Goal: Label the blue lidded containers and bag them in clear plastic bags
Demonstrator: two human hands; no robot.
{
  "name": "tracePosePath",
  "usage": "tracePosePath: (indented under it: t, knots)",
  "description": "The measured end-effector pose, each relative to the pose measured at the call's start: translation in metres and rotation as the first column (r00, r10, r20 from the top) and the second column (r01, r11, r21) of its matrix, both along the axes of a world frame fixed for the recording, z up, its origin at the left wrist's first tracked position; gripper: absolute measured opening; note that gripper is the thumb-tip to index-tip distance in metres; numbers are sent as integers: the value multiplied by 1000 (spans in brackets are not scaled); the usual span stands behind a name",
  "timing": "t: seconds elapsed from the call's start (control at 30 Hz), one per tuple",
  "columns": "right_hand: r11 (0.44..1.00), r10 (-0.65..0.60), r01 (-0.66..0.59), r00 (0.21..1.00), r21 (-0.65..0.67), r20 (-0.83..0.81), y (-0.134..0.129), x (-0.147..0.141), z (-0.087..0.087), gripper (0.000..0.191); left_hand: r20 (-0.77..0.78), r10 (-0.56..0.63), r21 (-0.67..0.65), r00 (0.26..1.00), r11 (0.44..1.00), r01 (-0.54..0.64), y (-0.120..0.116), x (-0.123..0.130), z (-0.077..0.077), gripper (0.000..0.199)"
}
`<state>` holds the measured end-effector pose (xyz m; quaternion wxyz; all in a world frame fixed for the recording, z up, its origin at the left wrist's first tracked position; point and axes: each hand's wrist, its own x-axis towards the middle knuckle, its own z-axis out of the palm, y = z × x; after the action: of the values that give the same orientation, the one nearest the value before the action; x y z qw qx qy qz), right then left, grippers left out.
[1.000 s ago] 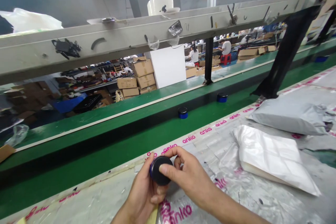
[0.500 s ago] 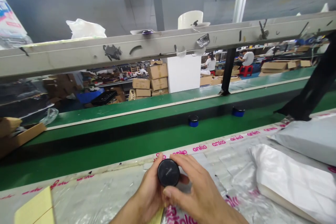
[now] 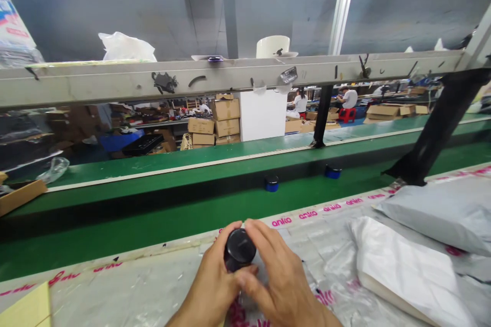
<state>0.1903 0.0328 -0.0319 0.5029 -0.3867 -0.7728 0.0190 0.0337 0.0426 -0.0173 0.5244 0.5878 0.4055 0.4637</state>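
A round black-topped object (image 3: 240,246) is held upright between my two hands above the plastic-covered table (image 3: 153,286). My left hand (image 3: 217,276) wraps its left side, and my right hand (image 3: 274,271) has its fingers and thumb round the right side. The lower part of the object is hidden by my fingers. Beyond the table, two small blue items with black tops, one nearer (image 3: 272,183) and one farther right (image 3: 333,171), rest on the green belt (image 3: 153,219).
White packaging (image 3: 406,265) and a grey bag (image 3: 433,214) lie at the right. Yellow sheets (image 3: 28,309) are at the lower left. A beam (image 3: 230,74) crosses above the belt, with a black post (image 3: 425,138) at right. Two people sit far behind.
The view has shifted, and the two blue items appear farther left. The held object has tilted slightly, showing more of its dark side. Both hands remain round it.
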Motion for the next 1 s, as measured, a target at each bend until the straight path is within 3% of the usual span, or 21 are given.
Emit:
tracePosePath:
  t: [0.1,0.2,0.27,0.37,0.5,0.6,0.67,0.8,0.9,1.0]
  knots:
    - [997,10,-20,990,68,144,-2,-5,2,50,-57,66,11,996,998,-66,-3,-2,15,55]
    - [997,65,-71,987,36,147,-6,-10,2,52,-259,68,93,964,995,-45,-7,-19,29,53]
    - [998,66,-63,989,-30,131,-6,-9,1,58,-408,85,158,909,987,-22,-8,-40,30,55]
    - [973,-40,66,992,-219,121,8,2,5,59,-548,221,235,807,966,-105,-5,-87,21,59]
    - [878,-140,211,971,-430,192,67,31,23,51,-632,425,369,648,900,-230,3,-164,5,57]
    - [822,-254,367,920,-435,297,127,51,31,50,-721,483,404,497,876,-264,4,-214,-4,59]
    - [777,-325,454,882,-436,340,162,58,26,55,-748,481,375,458,875,-307,1,-235,-9,58]
    - [708,-388,551,826,-442,410,202,57,4,64,-777,457,290,432,870,-399,-10,-247,-11,56]
    - [676,-413,593,797,-439,440,213,53,-8,62,-803,454,283,387,861,-422,-15,-246,-10,59]
    - [647,-443,623,777,-440,448,214,50,-9,52,-819,443,276,366,862,-424,-14,-249,-14,60]
